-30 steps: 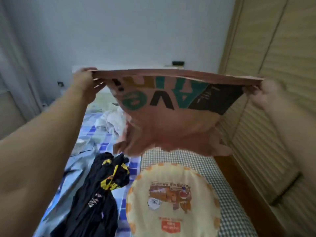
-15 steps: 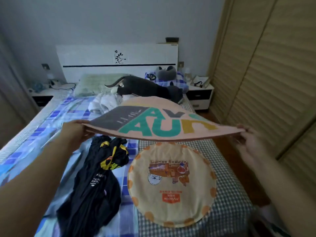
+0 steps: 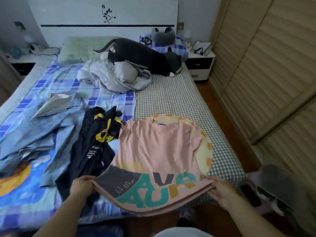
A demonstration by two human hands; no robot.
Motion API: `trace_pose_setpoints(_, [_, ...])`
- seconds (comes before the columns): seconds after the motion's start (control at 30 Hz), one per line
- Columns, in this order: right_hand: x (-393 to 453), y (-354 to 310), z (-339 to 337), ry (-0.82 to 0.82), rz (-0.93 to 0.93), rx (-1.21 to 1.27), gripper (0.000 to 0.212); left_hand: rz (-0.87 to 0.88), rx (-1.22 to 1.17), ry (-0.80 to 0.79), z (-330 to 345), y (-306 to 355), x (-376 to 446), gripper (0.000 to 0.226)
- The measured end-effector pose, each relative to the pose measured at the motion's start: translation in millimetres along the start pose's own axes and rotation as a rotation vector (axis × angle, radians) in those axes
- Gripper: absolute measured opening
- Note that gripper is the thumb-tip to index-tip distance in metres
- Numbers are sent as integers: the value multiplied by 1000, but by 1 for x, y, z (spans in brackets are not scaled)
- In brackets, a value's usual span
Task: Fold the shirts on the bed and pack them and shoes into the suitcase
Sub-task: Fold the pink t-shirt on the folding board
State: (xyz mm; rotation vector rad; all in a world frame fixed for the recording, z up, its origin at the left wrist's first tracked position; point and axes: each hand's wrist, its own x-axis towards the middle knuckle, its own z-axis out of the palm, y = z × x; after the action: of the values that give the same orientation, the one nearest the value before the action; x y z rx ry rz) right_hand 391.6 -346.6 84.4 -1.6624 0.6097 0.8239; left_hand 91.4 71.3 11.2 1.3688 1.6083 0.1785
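2 outstretched hands, left [image 3: 83, 186] and right [image 3: 222, 191], each grip pinching the pink shirt's [image 3: 157, 151] near edge over the bed [image 3: 179, 100].

pink shirt [image 3: 159, 151] printed with large letters "AVE" and "AUR", black shirt [image 3: 90, 151] print unreadable

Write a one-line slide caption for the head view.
Both hands, left hand and right hand, grip the near edge of a pink printed T-shirt spread over a round cushion on the bed.
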Motion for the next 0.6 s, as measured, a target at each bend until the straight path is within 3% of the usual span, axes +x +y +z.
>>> trace_pose_setpoints(0.2, [2,9,1,32,38,3,23,-30,33,77,-17,-8,-22,37])
trace_pose_setpoints(0.3, [-16,3,12,43,4,20,21,-11,5,236,-25,20,-58,38])
trace_pose_setpoints(0.37, [-37,-4,30,-49,-54,2,20,14,46,366,-22,42,-75,43])
trace_pose_setpoints(0.43, [-63,-9,54,-206,-99,-11,22,143,188,378,-6,63,-105,52])
trace_pose_setpoints(0.47, [-77,-12,68,-293,-119,-46,24,287,214,245,7,72,-125,57])
trace_pose_setpoints(0.57, [-111,-20,107,-560,-171,-227,29,639,230,-433,62,84,-195,79])
trace_pose_setpoints(0.6, [-116,-20,117,-656,-195,-299,28,732,293,-492,79,82,-210,80])
